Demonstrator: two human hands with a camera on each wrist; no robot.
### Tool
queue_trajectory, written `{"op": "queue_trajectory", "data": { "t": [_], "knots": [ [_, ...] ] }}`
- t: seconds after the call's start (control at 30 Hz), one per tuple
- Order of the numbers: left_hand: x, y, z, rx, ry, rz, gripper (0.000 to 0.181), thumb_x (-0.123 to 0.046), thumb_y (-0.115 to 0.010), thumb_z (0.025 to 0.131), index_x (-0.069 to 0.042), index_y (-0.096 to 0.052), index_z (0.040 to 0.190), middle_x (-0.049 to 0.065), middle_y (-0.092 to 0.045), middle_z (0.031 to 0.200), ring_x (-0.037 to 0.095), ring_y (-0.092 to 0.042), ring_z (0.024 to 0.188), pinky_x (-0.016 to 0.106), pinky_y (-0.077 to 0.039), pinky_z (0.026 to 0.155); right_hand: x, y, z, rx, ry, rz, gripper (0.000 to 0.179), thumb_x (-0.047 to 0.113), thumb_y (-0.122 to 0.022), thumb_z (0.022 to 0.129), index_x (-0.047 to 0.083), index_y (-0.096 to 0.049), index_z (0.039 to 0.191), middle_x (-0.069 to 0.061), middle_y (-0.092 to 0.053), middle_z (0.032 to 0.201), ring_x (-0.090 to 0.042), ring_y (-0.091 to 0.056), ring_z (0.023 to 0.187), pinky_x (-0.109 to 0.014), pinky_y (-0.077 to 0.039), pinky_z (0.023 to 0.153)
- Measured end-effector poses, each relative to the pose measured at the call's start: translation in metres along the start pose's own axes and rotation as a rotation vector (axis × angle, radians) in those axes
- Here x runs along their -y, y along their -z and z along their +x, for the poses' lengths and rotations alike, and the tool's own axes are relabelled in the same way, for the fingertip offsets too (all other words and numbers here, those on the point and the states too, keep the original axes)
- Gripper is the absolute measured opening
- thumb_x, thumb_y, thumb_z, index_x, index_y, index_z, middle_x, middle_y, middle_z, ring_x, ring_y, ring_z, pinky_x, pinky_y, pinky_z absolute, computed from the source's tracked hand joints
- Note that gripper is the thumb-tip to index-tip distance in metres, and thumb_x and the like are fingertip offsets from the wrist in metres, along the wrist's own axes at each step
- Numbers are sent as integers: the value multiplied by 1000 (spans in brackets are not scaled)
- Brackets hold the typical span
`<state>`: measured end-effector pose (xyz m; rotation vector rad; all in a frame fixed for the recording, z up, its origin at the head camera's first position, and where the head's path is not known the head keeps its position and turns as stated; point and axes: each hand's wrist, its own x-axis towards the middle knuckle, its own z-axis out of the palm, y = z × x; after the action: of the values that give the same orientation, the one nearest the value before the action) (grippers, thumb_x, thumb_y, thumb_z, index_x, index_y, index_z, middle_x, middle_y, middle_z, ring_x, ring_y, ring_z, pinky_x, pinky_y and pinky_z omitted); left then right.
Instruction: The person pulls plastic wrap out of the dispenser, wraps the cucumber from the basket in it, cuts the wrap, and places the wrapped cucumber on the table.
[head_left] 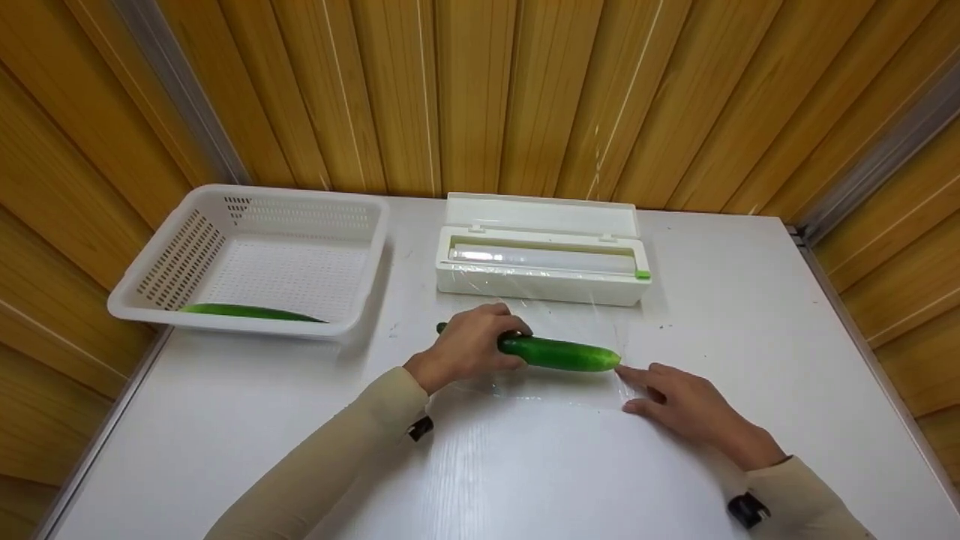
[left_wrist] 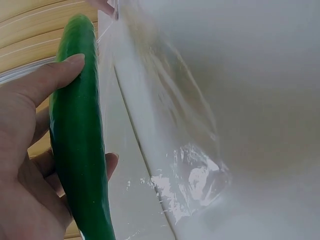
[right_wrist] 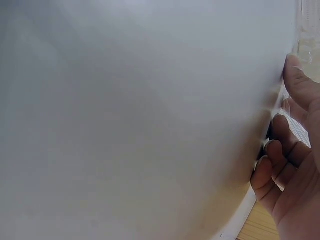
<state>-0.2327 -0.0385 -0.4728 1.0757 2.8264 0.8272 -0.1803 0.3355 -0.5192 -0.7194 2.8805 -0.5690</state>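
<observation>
A green cucumber (head_left: 562, 354) is gripped near its middle by my left hand (head_left: 474, 339), its lighter end pointing right. In the left wrist view, the thumb lies across the cucumber (left_wrist: 80, 130) and fingers curl round behind it. Beneath it, a sheet of clear plastic wrap (head_left: 551, 394) stretches from the dispenser box (head_left: 540, 289), creased at its near edge (left_wrist: 197, 175). My right hand (head_left: 690, 405) touches the right edge of the wrap with its index finger beside the cucumber's tip. Its thumb stands apart and rests low on the table.
A white perforated basket (head_left: 247, 324) at the left holds another green cucumber (head_left: 251, 310) along its near wall. Behind my hands, the dispenser's lid (head_left: 541, 215) is raised and its wrap roll (head_left: 540, 258) shows. Wood-patterned walls (head_left: 472, 97) border the white table (head_left: 525, 480).
</observation>
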Motion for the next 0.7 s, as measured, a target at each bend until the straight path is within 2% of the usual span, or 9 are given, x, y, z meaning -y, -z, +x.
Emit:
{"op": "queue_trajectory", "data": {
  "t": [0.43, 0.7],
  "knots": [
    [0, -19, 6, 31, 21, -1, 38, -32, -88, 89, -19, -79, 123, -1, -69, 108, 12, -61, 97, 31, -52, 83, -1, -1, -2, -36, 32, 10, 54, 50, -76, 97, 17, -71, 140, 14, -37, 78, -4, -37, 72, -29, -33, 66],
    [0, -23, 8, 36, 26, -15, 39, -32, -88, 89, -18, -79, 125, 0, -69, 110, 13, -61, 96, 31, -51, 83, 0, 0, -2, -36, 7, 26, 56, 49, -77, 96, 16, -70, 140, 13, -39, 78, -5, -38, 72, -30, -33, 66]
  ]
}}
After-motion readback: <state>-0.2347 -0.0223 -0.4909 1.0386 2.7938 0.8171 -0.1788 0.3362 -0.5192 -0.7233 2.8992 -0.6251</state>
